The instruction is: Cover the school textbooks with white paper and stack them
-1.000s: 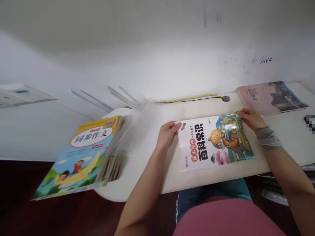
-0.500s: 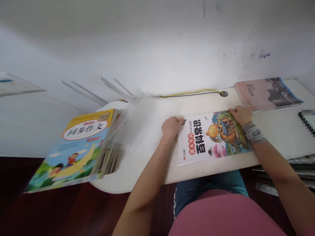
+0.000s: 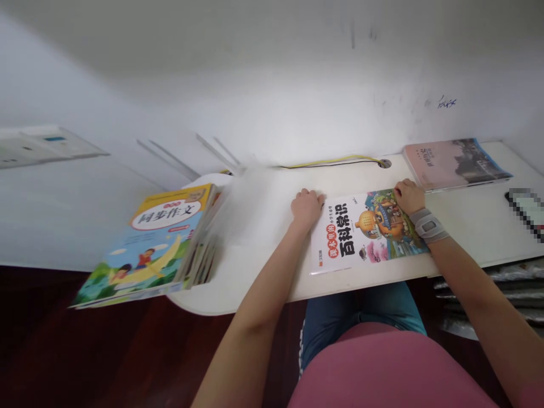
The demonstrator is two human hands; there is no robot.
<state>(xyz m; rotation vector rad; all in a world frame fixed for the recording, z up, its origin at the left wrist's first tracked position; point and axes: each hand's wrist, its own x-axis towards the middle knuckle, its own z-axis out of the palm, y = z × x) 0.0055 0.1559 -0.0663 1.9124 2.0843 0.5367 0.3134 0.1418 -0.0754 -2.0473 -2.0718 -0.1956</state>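
Note:
A children's book (image 3: 369, 232) with a white and colourful cover, showing an orange gourd-shaped house and Chinese characters, lies flat on the white desk (image 3: 246, 283) in front of me. My left hand (image 3: 306, 207) is closed at its far left corner, fingers curled over the edge. At the far right corner, my right hand (image 3: 409, 197) is closed on the edge, with a grey band around that wrist. The undersides of both grips are hidden. Left of my left hand sits a stack of books (image 3: 157, 238), topped by a yellow and blue cover.
A pink and grey book (image 3: 457, 164) lies at the back right, with a pixelated phone-like object (image 3: 529, 209) nearer me. Yellow and black cables (image 3: 327, 164) run along the wall to a desk hole. A blurred translucent patch (image 3: 238, 209) borders the stack, which overhangs the desk edge.
The view has turned slightly left, so the stack appears farther right. My left hand has shifted slightly up toward the book's far left corner. Both hands remain at the book.

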